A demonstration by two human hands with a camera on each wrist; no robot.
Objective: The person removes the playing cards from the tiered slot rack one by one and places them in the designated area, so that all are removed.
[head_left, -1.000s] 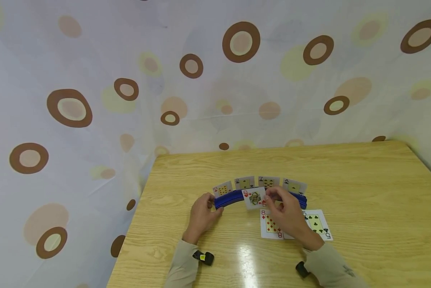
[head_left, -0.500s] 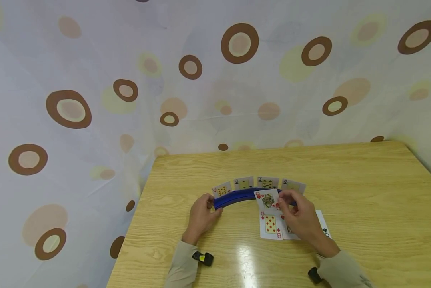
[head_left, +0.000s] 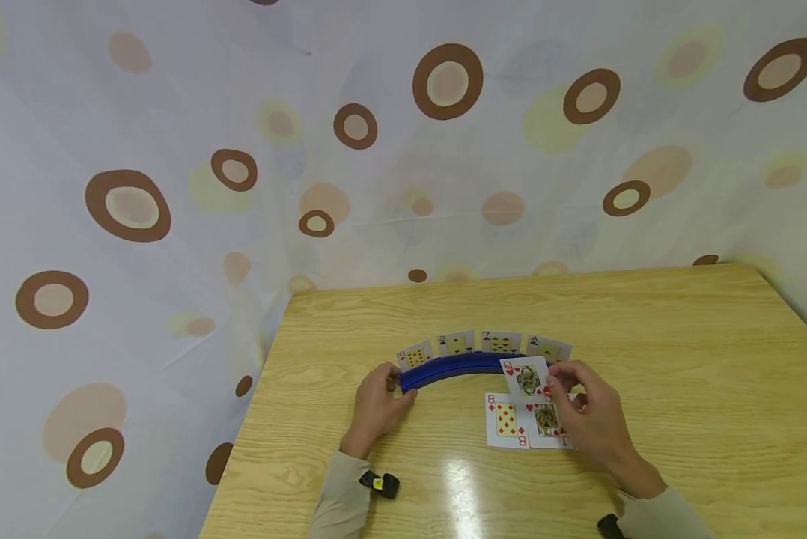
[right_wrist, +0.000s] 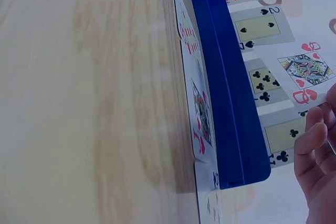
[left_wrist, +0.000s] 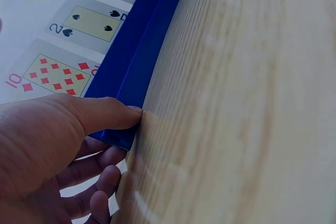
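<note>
My left hand [head_left: 378, 412] grips the left end of a curved blue card holder [head_left: 437, 370], thumb on its front in the left wrist view. Standing in the holder are the ten of diamonds [head_left: 415, 356], two of spades [head_left: 457, 344], seven of clubs [head_left: 501, 343] and ace of clubs [head_left: 546, 349]. Between thumb and fingers my right hand [head_left: 599, 423] pinches the queen of hearts [head_left: 528, 379] by its right edge, in front of the holder's right part. Below it lie the eight of diamonds [head_left: 506, 421] and jack of hearts [head_left: 546, 423].
The five of clubs [right_wrist: 211, 205] lies beside the jack in the right wrist view; my right hand covers it in the head view. The wooden table [head_left: 349, 322] meets a patterned wall covering [head_left: 376, 180] at the back and left.
My right hand has carried the queen of hearts to the right along the holder. The jack below has come into sight and the five is now covered. My left hand has stayed put.
</note>
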